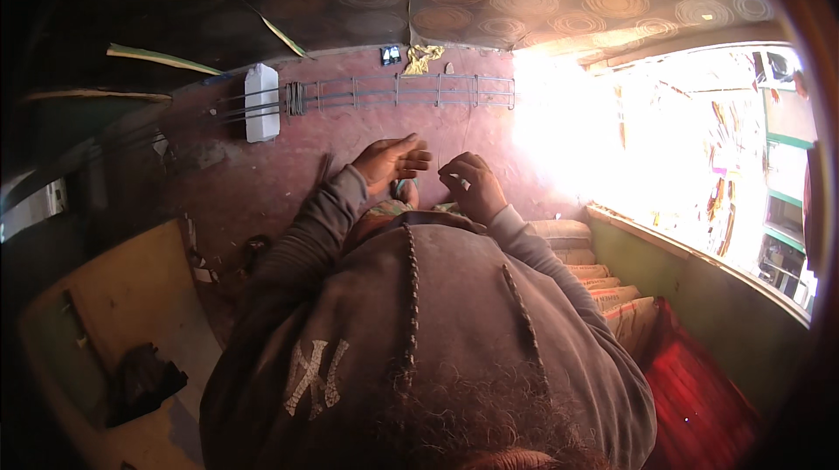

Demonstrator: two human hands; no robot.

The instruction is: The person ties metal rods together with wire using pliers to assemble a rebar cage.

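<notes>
My left hand [391,162] is raised in front of my body, its fingers stretched out toward the right and its palm bare. Opposite it, a short gap away, my right hand [474,186] has thumb and forefinger closed in a pinch. A faint thin wire [440,158] seems to rise from that pinch; its full length is too fine to follow. Beyond both hands lies a long frame of steel rods [393,90] with crosswise ties. Several ties are bunched together [295,99] near its left part, beside a white block [262,103] under the rods.
Below my hands is a reddish floor [236,177]. A yellow cloth [423,58] and a small dark device [390,55] lie past the rods. Stacked sacks [603,282] and a red sheet [690,383] stand at the right, under a bright opening. A wooden board [131,295] is at the left.
</notes>
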